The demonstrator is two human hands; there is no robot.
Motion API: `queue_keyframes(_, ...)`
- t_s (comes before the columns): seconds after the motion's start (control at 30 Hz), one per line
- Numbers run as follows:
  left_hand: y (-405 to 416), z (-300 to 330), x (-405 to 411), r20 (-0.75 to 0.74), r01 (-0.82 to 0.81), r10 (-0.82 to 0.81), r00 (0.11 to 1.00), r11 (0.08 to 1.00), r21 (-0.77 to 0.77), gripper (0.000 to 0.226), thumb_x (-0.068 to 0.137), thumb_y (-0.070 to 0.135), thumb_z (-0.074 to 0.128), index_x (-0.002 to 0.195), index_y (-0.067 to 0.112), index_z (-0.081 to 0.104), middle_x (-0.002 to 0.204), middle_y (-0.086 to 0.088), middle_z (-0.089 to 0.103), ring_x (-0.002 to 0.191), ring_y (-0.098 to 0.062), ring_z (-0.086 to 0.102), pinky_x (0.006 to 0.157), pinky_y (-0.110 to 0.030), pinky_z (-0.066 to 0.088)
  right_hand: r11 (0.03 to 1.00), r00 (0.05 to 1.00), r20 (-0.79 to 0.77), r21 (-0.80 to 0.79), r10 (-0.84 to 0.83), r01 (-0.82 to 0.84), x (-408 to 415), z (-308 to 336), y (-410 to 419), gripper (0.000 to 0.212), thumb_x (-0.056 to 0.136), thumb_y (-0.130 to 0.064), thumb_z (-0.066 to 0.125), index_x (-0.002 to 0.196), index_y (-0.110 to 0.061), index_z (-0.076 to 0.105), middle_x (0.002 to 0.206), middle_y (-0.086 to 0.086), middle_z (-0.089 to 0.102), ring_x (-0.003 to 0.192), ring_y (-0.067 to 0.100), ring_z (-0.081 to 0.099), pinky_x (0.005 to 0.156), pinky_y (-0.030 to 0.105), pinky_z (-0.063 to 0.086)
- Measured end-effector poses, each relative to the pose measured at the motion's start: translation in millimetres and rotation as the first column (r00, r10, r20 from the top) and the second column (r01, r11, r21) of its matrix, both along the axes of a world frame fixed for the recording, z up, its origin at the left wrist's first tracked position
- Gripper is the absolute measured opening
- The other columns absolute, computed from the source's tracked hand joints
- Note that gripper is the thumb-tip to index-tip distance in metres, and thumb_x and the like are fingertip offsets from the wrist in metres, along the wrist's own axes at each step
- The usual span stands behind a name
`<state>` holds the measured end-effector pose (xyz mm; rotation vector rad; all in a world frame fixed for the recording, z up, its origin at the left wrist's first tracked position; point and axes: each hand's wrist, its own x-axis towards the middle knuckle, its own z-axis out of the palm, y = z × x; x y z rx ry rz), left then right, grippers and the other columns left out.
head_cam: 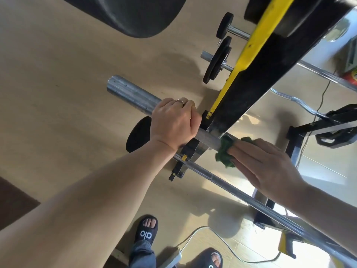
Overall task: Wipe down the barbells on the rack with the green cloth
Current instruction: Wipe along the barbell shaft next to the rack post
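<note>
A steel barbell [133,94] lies across the black and yellow rack [249,88], its thick sleeve pointing up-left. My left hand [173,122] grips the sleeve just beside the rack upright, fingers curled over it. The green cloth [225,151] is bunched on the bar just right of the upright. My right hand [264,165] presses the cloth against the bar with fingers laid fairly straight over it. A thinner bar [241,192] runs lower down, below my right hand, toward the bottom right.
Higher on the rack sit two short bars with black plates [217,63] and a curl bar [301,101] at right. A large black plate [123,14] fills the top left. My sandalled feet [146,232] and a white cable [222,240] are on the floor.
</note>
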<state>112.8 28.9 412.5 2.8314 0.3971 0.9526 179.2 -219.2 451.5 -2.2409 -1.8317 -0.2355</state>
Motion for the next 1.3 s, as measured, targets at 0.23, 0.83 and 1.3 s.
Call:
queue_keyframes(0.23, -1.1, 1.5, -0.7, -0.039, -0.023, 0.023, 0.999, 1.0, 0.005, 0.04, 0.096, 0.019, 0.039, 0.07, 0.012, 0.068, 0.061, -0.002, 0.063, 0.05, -0.019, 0.054, 0.063, -0.028, 0.039, 0.991, 0.993, 0.009, 0.076, -0.114, 0.113, -14.6, -12.6, 53.1, 0.02, 0.099, -0.014, 0.059, 0.113, -0.008, 0.071, 0.104, 0.006, 0.069, 0.084, 0.026, 0.061, 0.078, 0.036, 0.055)
queue_keyframes(0.83, 24.1, 34.9, -24.1, -0.229, 0.154, -0.231, 0.946, 0.938, -0.309, 0.042, 0.106, 0.031, 0.022, 0.12, 0.011, 0.055, 0.093, -0.002, 0.067, 0.081, -0.017, 0.065, 0.095, -0.029, 0.043, 0.99, 0.997, 0.082, -0.141, -0.009, 0.02, -4.7, -14.7, -3.8, 0.05, 0.082, -0.002, 0.073, 0.131, -0.008, 0.062, 0.127, 0.008, 0.066, 0.103, 0.03, 0.067, 0.084, 0.044, 0.058)
queue_keyframes(1.3, 90.0, 23.0, -36.7, -0.566, -0.058, -0.002, 0.824, 0.994, -0.089, 0.053, 0.104, 0.043, 0.011, 0.135, 0.02, 0.047, 0.138, -0.004, 0.052, 0.138, -0.024, 0.037, 0.123, -0.049, 0.01, 0.971, 0.982, -0.123, -0.209, -0.141, 0.113, -12.7, -3.3, 11.9, 0.062, 0.081, 0.006, 0.066, 0.14, -0.01, 0.052, 0.141, 0.007, 0.055, 0.126, 0.029, 0.055, 0.101, 0.043, 0.045)
